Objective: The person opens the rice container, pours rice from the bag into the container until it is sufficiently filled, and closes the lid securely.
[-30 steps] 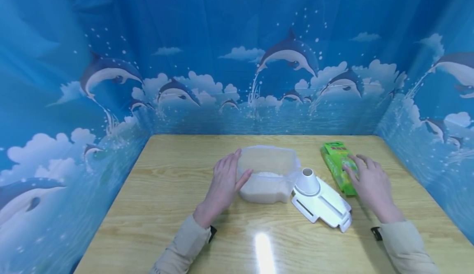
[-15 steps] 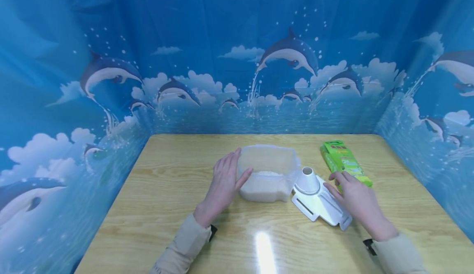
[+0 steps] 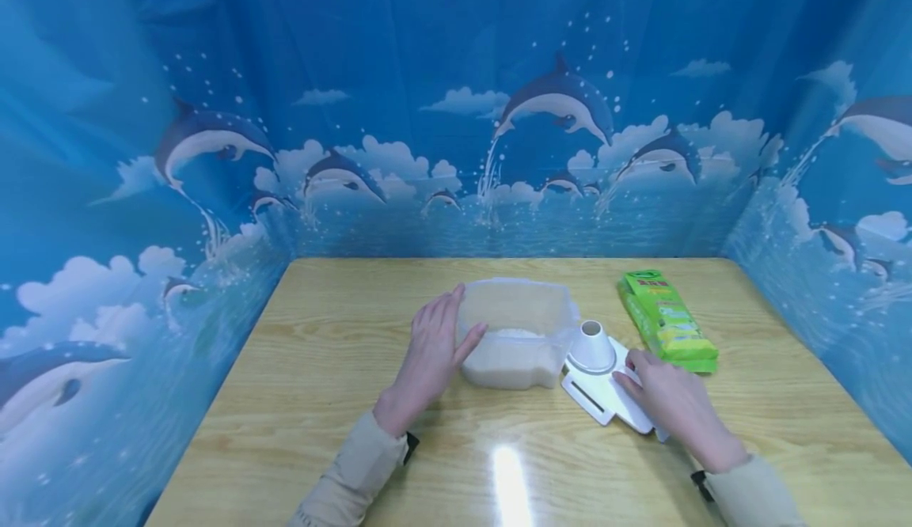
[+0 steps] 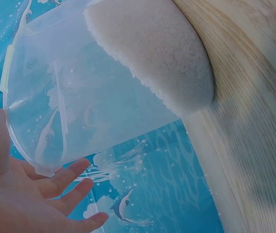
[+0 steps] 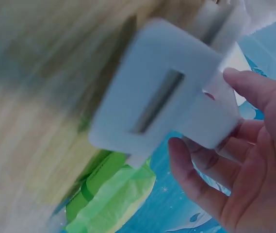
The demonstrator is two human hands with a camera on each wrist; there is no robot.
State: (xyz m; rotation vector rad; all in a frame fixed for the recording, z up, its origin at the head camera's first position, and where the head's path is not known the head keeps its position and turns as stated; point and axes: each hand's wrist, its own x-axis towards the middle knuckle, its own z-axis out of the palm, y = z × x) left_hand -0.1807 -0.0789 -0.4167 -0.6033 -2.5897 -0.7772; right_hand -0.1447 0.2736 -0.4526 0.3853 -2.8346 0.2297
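Observation:
A translucent plastic container [image 3: 520,313] with white grains [image 4: 152,48] inside stands near the table's middle. My left hand [image 3: 435,337] rests against its left side, fingers extended and thumb at the front rim. To its right lies a flat white plastic lid [image 3: 606,392] with slotted side clips and a cone-shaped spout [image 3: 593,346]. Over the lid's right end is my right hand [image 3: 670,392]. In the right wrist view its thumb is at one edge of the lid and its loosely bent fingers are along the other, some fingertips hidden behind it.
A green packet [image 3: 666,321] lies behind my right hand, close to the lid. The wooden table [image 3: 321,353] is bordered at the back and sides by a blue dolphin-print curtain [image 3: 427,76].
My right hand has left the green packet and moved left and toward me, down to the lid. My left hand, the container and the lid stay in place.

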